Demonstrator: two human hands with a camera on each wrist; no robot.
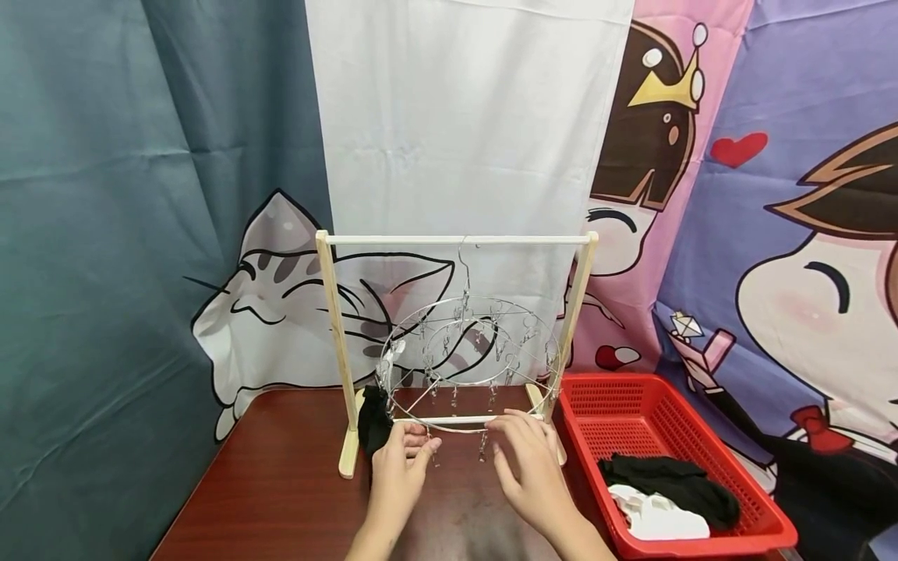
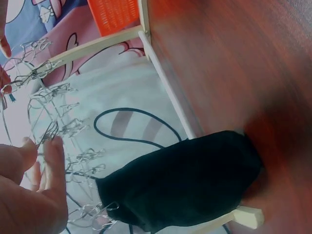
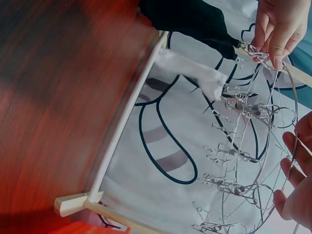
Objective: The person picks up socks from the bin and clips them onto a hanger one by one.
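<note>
A round wire drying hanger [image 1: 468, 425] with many metal clips hangs by its hook from a wood and white rack. At its near left rim my left hand [image 1: 401, 466] pinches a wire clip [image 3: 257, 54] between thumb and fingers. My right hand [image 1: 528, 460] touches the near right rim with relaxed fingertips, its thumb held apart. A black sock-like cloth [image 2: 183, 180] hangs from clips at the left of the hanger, beside my left hand. Behind it hangs a small white cloth [image 3: 192, 70].
A red plastic basket [image 1: 761, 487] stands right of the rack, with black cloth [image 1: 673, 483] and white cloth [image 1: 655, 516] inside. The rack's posts [image 1: 333, 312] and feet stand on a dark red-brown table [image 1: 281, 467]. Printed curtains [image 1: 477, 140] hang behind.
</note>
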